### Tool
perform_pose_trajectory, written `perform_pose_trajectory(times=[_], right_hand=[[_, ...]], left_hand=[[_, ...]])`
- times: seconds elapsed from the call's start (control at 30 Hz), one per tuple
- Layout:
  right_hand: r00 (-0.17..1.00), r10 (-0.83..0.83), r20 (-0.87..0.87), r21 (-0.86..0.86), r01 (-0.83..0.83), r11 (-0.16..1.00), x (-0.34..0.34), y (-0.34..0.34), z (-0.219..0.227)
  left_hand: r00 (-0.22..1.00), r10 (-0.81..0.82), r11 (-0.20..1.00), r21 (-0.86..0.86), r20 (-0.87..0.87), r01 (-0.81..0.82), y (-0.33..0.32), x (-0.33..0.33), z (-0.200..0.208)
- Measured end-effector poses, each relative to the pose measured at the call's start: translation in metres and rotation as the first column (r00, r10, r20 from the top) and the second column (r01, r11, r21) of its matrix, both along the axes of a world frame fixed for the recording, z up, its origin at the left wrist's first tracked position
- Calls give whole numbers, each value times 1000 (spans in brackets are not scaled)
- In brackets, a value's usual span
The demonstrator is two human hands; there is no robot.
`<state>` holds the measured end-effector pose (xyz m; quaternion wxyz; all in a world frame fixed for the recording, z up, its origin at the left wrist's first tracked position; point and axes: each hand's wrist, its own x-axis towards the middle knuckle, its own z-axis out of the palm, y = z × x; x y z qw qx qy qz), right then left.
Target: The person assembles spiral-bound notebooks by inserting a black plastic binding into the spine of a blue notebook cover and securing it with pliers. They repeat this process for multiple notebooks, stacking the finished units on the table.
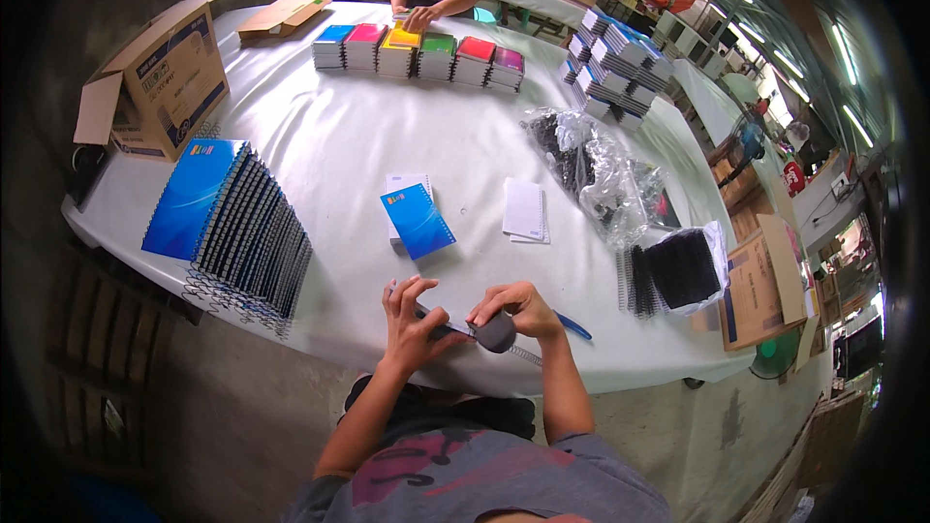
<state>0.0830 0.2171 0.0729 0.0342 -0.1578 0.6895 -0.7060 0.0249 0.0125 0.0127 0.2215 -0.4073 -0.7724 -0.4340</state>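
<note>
At the near edge of the table, my left hand [415, 326] is curled around a thin dark item, partly hidden by my fingers. My right hand [520, 312] grips a dark grey rounded object [495, 332] whose kind I cannot make out; it meets the dark item between my hands. A wire spiral coil [526, 356] lies beside the right wrist. Just beyond my hands rests a blue notebook cover [418, 221], on top of white sheets [410, 182]. Another small pile of punched white paper [524, 210] lies to its right. A slim blue-handled tool [573, 326] is right of my right forearm.
Spiral-bound blue notebooks [194, 199] stand stacked at left, near an open carton [170, 77]. Across the table a person's hands [422, 17] touch yellow notebooks [398, 46] in a coloured row. Plastic wrap [610, 184], black coils [683, 269] and stacked notebooks [620, 63] occupy the right.
</note>
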Motion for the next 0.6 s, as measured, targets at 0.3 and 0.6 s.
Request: perform_pose_trajectory(times=[0.3,0.6], right_hand=[[992,-122,-8,98,122,988,3,2,-17],[985,-171,-20,110,172,979,2,-17,-4]], left_hand=[[1000,-2,1000,-13,25,2,-1,0,0],[1000,-8,999,-32,21,9,-2,-1,-1]])
